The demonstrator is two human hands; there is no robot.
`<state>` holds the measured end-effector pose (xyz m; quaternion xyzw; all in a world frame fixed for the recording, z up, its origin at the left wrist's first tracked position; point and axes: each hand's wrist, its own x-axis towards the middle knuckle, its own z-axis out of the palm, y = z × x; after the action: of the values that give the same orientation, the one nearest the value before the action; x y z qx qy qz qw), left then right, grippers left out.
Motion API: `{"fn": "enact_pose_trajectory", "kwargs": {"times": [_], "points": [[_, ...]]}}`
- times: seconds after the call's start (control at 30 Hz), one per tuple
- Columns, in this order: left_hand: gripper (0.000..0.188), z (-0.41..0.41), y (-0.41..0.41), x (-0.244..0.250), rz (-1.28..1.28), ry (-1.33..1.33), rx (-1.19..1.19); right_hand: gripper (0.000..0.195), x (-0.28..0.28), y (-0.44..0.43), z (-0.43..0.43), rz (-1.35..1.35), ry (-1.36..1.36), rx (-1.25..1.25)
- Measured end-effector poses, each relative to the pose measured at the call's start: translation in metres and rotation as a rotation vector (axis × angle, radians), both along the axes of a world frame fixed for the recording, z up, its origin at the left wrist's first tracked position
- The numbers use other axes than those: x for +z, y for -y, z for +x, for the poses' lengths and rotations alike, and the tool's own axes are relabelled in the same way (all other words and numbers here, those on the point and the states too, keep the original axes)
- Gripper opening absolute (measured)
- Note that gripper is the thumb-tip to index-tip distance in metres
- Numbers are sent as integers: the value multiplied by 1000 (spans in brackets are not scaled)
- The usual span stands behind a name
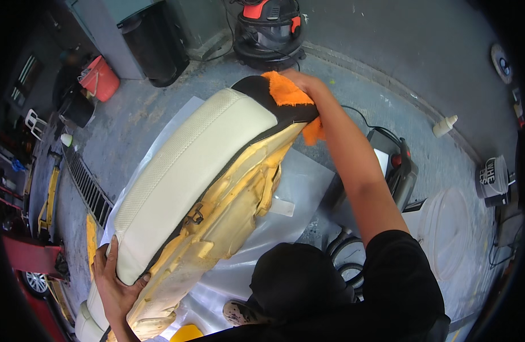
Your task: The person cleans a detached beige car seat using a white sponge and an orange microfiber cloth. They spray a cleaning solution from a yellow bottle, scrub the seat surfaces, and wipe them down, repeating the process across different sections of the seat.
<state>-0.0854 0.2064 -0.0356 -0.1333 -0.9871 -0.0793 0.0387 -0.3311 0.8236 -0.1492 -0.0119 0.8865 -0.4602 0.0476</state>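
A car seat cushion [177, 188] stands on edge and slants across the view before me. Its cover is cream leather with a perforated band, and bare yellow foam [232, 231] shows on its underside. At the lower left, my left hand [115, 284] grips a corner of the cream cover, with fingers over the leather and thumb by the foam edge. My right hand [296, 80] holds an orange microfibre cloth [286, 92] against the black end panel [252, 87] at the far end. The right fingers are partly hidden, and a flap of cloth hangs below the wrist.
Clear plastic sheeting [305, 179] lies under the cushion. Beyond it stand a wet/dry vacuum [269, 36], a black bin [153, 42] and a red bucket [101, 79]. A grey machine [401, 171], ribbed hose [350, 248] and white tub [446, 235] sit right; a floor drain [87, 184] runs left.
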Motion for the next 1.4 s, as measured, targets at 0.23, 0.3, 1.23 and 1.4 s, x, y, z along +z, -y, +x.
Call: {"fn": "enact_pose_trajectory", "kwargs": {"times": [0.23,0.3,1.23,1.4], "points": [[110,3,10,4,68,15,33,59,88,122,78,-26,-326,-8],[108,0,7,1,96,40,3,58,71,143,102,131,-500,-79],[140,-3,38,11,-339,208,1,40,-180,164,233,-1483,122,-861],[122,-10,39,7,-76,202,30,44,-208,239,289,-1264,751,-300]]}}
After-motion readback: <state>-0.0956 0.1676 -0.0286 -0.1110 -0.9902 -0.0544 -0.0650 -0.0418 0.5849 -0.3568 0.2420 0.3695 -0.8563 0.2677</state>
